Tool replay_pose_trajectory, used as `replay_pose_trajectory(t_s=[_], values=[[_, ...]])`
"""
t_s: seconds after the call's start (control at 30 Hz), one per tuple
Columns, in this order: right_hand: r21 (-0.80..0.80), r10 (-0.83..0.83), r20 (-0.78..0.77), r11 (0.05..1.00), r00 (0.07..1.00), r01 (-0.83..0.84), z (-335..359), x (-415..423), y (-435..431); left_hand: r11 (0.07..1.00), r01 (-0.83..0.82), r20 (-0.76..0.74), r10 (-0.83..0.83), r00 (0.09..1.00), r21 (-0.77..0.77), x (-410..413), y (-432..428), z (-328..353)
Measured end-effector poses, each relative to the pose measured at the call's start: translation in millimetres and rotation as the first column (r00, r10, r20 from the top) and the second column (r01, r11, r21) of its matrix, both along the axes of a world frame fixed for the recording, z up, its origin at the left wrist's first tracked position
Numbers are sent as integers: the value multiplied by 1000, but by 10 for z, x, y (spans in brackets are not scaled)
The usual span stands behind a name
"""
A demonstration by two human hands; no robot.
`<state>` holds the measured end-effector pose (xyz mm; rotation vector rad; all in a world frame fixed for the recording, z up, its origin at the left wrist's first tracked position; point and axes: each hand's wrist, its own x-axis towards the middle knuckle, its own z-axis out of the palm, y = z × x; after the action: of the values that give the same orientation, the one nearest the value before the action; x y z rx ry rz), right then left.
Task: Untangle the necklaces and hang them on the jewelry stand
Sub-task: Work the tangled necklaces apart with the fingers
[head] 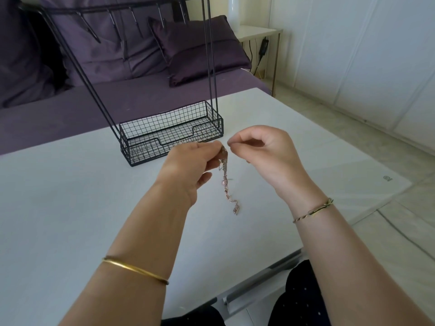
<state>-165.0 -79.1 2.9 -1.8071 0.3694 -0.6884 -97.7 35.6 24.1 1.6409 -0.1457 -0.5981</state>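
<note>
Bench: a white bench [70, 208] fills the near and middle of the scene, with its right edge running off toward the pale floor [353, 109].
Jewelry stand: a black wire jewelry stand [213, 67] stands at the far middle of the bench, its thin uprights rising to a top bar.
Hooks: a row of short hooks [113, 22] slants down from that bar, and they appear bare.
Basket: the foot of the stand is a low wire-mesh basket [171, 143] with a notched front wall; through its mesh only the white bench top shows.
Tangled necklaces: the tangled necklaces [227, 196] hang as one thin twisted bunch just near of the basket's right end, between the two hands. The lower end reaches the bench, and a small pink bead [222, 183] sits partway down.
Left hand: the left hand [188, 165] is raised above the bench, its grip pinched on the top of the tangle at the fingertips.
Right hand: the right hand [263, 151] is held at the same height, just right of the tangle's top. Its fingers are curled and the thumb and forefinger tips nearly meet in a narrow grip; I cannot tell whether a strand lies between them.
Wrists: a gold bangle [136, 270] circles the left forearm, and a thin twisted cord bracelet [313, 209] circles the right wrist.
Beyond the bench: a purple sofa [70, 109] with a dark purple cushion [200, 52] lies on the far side, and a small white side table [259, 31] stands to its right.
Near edge: dark dotted cloth [299, 290] covers the person's legs below the bench's near right corner.
</note>
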Motion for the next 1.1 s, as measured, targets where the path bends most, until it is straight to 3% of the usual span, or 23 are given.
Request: replay_pose_trajectory(t_s=[0.3, 0.63, 0.77, 0.9, 1.1], values=[[-255, -33, -3, 966, 999, 31, -2, 31, 44, 1000, 0, 85, -1, 996, 18, 0, -5, -4], [-536, -73, -42, 843, 996, 39, -88, 96, 62, 989, -39, 256, 1, 967, 143, -7, -35, -33], [-553, -107, 23, 827, 994, 102, -131, 105, 79, 985, 13, 241, -54, 969, 171, 10, -12, -59], [-492, -105, 110, 858, 988, 145, -129, 107, 56, 988, 116, 157, -131, 979, 103, 34, 34, -35], [-445, -79, 122, 887, 989, 125, -122, 96, 36, 974, 176, 282, -210, 936, 141, 22, 90, 0]])
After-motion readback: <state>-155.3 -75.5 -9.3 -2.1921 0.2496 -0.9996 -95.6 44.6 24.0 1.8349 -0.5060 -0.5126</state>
